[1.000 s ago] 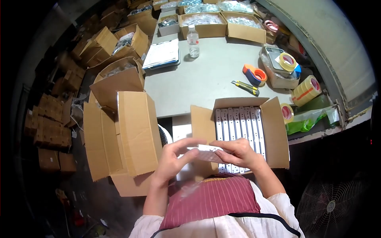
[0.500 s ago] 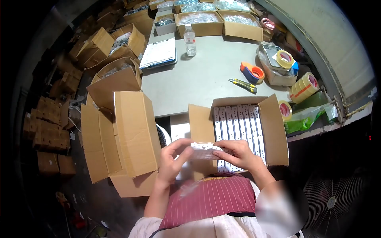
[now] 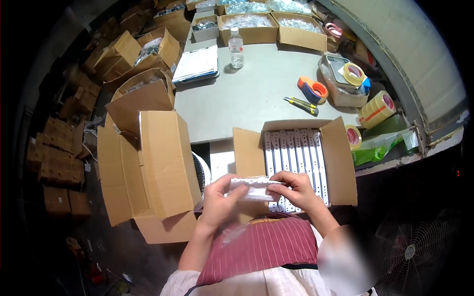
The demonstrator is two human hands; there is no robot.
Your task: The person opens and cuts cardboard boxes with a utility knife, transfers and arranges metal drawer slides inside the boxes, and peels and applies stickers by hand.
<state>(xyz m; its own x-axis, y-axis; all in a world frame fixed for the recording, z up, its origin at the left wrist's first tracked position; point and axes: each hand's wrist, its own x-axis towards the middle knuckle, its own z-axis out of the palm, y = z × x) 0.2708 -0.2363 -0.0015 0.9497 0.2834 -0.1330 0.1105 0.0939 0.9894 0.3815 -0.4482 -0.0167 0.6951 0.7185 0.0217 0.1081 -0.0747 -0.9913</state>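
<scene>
Between both hands I hold a small white packet (image 3: 256,189) in what looks like clear plastic; its contents are too small to make out. My left hand (image 3: 217,201) grips its left end, the thumb lying along the near face. At the right end, my right hand (image 3: 295,191) pinches it between thumb and fingers. The packet is in front of an open cardboard box (image 3: 341,167), over its near left part. Inside that box stands a row of several long white strips with dark holes (image 3: 297,153), partly hidden by my right hand.
To the left is another open cardboard box (image 3: 168,163). On the table (image 3: 256,103) are a utility knife (image 3: 302,106), an orange and blue tape dispenser (image 3: 313,90), a water bottle (image 3: 236,49) and a clipboard (image 3: 196,65). A fan (image 3: 409,251) stands at lower right.
My left hand has shifted slightly right and down, its thumb now on the packet. The packet has turned to show a broader white face. My right hand keeps its pinch.
</scene>
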